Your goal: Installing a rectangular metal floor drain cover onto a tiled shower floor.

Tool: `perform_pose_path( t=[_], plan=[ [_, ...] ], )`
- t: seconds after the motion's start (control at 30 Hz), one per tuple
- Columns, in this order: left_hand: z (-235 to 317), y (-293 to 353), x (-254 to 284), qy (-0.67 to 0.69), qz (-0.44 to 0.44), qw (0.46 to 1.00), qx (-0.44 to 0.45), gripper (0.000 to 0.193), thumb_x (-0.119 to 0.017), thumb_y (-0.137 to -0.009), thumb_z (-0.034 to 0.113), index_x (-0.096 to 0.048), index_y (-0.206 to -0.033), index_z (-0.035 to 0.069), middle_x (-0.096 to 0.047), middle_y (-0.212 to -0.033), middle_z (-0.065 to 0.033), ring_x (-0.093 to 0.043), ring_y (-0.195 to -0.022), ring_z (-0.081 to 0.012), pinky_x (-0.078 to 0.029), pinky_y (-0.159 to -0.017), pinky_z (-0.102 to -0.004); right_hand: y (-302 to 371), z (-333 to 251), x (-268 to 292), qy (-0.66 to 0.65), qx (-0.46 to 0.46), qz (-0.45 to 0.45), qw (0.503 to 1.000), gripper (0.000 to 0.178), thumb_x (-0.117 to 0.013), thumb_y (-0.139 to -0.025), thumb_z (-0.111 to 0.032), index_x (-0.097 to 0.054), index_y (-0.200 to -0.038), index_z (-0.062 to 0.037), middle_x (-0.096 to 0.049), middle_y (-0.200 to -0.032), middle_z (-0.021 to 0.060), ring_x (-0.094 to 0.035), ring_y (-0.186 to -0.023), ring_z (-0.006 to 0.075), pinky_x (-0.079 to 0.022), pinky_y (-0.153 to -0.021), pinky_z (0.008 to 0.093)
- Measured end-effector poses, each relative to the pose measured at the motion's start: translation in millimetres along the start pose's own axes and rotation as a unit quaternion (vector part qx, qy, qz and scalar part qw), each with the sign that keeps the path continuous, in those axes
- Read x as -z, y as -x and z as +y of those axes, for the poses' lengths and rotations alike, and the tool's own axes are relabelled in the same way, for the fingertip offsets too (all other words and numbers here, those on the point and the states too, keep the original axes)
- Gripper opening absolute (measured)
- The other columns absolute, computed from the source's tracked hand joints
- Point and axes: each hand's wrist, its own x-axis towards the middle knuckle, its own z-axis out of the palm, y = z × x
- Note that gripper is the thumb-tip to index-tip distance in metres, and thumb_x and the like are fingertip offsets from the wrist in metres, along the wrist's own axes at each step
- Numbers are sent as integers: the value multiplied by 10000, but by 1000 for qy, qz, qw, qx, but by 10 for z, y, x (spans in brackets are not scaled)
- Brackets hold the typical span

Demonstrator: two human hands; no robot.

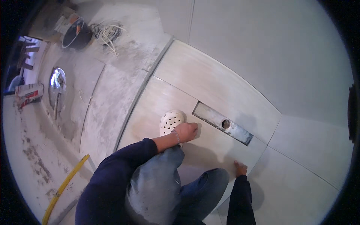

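My left hand point(186, 131) is curled into a fist, low over a pale floor tile point(153, 98), with nothing showing in it. Whether its knuckles touch the tile is hard to tell. Beside it is my white clog point(171, 120) with round holes. My right hand point(240, 169) rests on the tiled floor near a joint by the wall, a finger stretched out, the others partly hidden. Between and beyond the hands lies a long narrow drain slot point(210, 116) cut into the tiles, with a round drain hole point(225, 123) in it.
Large grey wall tiles point(270, 48) rise at the far right. A raised edge strip point(144, 88) separates the tiles from dusty rough floor. At left are a black bucket point(77, 35), tangled cable point(109, 35), a red-and-white bag point(29, 93) and a yellow level-like bar point(65, 183).
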Motion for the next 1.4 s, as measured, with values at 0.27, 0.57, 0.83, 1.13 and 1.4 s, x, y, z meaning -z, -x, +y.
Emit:
perform_pose_path(
  t=[0.27,0.57,0.83,1.13,1.4],
  plan=[
    [-7,-70,2,-11,6,1000,26,192,-537,-837,237,-581,-859,52,-629,-713,-201,-628,-671,-393,-510,-625,-490,-241,453,-205,-234,18,30,972,907,-749,-686,-530,-444,-1243,118,-557,-1202,216,-565,-1068,312,-436,-916,387],
    [111,-149,71,-44,-53,992,102,243,-510,-844,275,-611,-874,55,-657,-786,-201,-649,-751,-369,-520,-702,-472,84,-99,68,-60,-78,-10,995,1026,-622,-695,-689,-410,-1280,128,-504,-1270,277,-472,-1199,378,-374,-999,410],
    [-13,-539,-116,15,-58,991,118,261,-525,-848,293,-601,-898,48,-662,-720,-151,-666,-712,-314,-535,-660,-417,114,-172,36,-5,-186,27,982,1255,-628,-678,-706,-96,-1362,201,-427,-1337,300,-436,-1247,372,-343,-1038,382],
    [21,-1146,-335,650,-4,691,318,250,-568,-893,128,-456,-1095,31,-603,-1015,-122,-630,-812,-249,-546,-668,-361,217,-314,181,-52,-232,-13,971,1334,-658,-653,-702,31,-1368,189,-381,-1352,334,-301,-1307,465,-237,-1096,427],
    [-51,-1178,-335,656,-26,699,284,225,-578,-893,91,-474,-1077,13,-599,-1095,-148,-632,-935,-282,-543,-805,-414,229,-363,179,-67,-249,11,966,1345,-677,-629,-702,11,-1375,182,-328,-1355,380,-246,-1307,515,-247,-1091,437]
  ],
)
